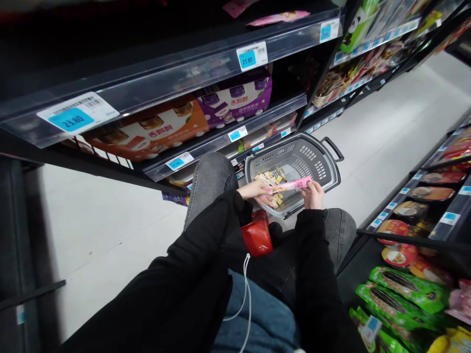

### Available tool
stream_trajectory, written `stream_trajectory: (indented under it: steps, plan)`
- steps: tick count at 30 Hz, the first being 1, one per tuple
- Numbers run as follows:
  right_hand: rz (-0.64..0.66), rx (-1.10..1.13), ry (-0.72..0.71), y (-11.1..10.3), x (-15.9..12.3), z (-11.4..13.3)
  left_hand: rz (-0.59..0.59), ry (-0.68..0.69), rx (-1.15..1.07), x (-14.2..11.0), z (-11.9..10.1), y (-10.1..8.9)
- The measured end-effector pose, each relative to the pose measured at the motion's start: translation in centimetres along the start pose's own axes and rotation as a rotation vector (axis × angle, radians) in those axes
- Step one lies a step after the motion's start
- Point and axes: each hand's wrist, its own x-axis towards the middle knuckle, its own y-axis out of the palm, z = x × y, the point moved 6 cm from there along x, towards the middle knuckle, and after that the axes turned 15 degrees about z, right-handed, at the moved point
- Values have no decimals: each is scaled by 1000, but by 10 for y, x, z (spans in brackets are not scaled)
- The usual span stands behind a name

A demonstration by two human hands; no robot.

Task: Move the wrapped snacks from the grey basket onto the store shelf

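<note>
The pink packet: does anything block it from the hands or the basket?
Nothing visible does. The left hand and right hand hold the pink packet directly, over the open-topped basket; cream-coloured packs lie inside.

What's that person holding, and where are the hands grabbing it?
A slim pink packet. The left hand holds it near one end, and the right hand holds the other end.

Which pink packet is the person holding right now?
The pink packet between the left hand and right hand, over the basket; the others in view lie on a shelf.
</note>
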Motion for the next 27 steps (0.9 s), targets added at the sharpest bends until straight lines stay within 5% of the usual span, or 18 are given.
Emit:
stream_trajectory:
  steps: [8,14,21,27]
  plan:
    - [215,-264,80,8,2,-1,-628,309,-114,-20,-17,-44]
    - [376,-374,85,29,-8,6,-623,361,-121,-25,-25,-39]
    - [421,-425,145,26,-6,-2,-661,462,-130,-30,-31,-39]
    - [213,-587,436,-12,0,-18,-681,147,205,-20,-16,-48]
